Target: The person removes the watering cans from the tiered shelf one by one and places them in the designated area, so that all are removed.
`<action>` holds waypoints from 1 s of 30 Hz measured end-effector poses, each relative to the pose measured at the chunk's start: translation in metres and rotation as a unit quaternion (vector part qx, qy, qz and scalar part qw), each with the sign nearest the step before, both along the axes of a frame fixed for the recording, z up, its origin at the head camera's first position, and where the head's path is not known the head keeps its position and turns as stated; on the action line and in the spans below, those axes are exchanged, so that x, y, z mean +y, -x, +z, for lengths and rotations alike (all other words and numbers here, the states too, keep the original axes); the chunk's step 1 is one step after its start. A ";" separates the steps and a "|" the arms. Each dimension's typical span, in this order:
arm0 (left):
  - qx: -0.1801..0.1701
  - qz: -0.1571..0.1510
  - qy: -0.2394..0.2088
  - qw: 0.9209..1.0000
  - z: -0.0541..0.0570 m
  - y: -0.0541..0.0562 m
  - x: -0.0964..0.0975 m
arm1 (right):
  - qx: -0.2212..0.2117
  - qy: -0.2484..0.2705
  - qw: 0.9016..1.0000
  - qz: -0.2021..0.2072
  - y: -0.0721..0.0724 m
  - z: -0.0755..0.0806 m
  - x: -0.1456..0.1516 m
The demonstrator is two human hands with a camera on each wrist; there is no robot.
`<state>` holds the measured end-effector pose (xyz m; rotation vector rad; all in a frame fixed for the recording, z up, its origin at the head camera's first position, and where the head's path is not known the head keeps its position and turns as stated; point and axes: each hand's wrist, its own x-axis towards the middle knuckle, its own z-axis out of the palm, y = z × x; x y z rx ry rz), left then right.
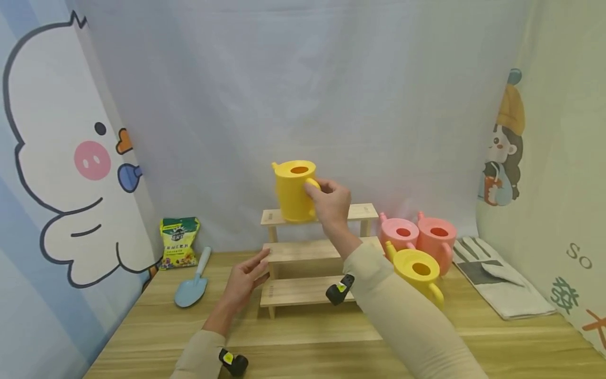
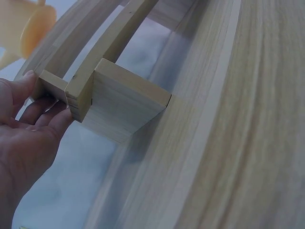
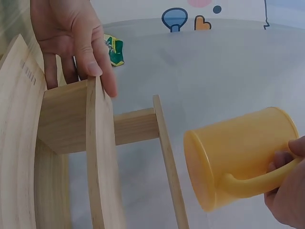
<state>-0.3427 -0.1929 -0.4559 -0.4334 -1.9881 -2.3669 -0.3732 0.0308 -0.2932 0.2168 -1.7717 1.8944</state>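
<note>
My right hand (image 1: 333, 204) grips the handle of a yellow watering can (image 1: 292, 196), held upright over the top step of a three-step wooden stand (image 1: 303, 251). A small gap shows between the can's base and the top board (image 3: 170, 157) in the right wrist view. At the stand's left side, my left hand (image 1: 244, 280) pinches the end of the middle board (image 2: 53, 82), thumb above and fingers curled below. To the right of the stand are a second yellow watering can (image 1: 402, 263), a light pink one (image 1: 392, 229) and a darker pink one (image 1: 447, 243).
On the left, a light blue trowel (image 1: 191, 290) lies in front of a green and yellow snack-like bag (image 1: 179, 245). A folded whitish cloth or gloves (image 1: 513, 295) lies at the table's right side. A grey curtain (image 1: 303, 95) hangs behind the stand.
</note>
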 end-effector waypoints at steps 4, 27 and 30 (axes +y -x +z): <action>0.000 -0.005 0.001 1.000 -0.001 0.000 0.002 | 0.003 0.007 1.000 -0.011 -0.005 -0.001 0.016; -0.004 0.002 0.009 1.000 -0.003 0.002 0.001 | -0.023 0.078 0.993 -0.087 -0.049 0.006 0.140; 0.001 0.002 0.010 1.000 -0.001 0.002 0.000 | -0.024 0.091 0.991 -0.094 -0.060 0.005 0.160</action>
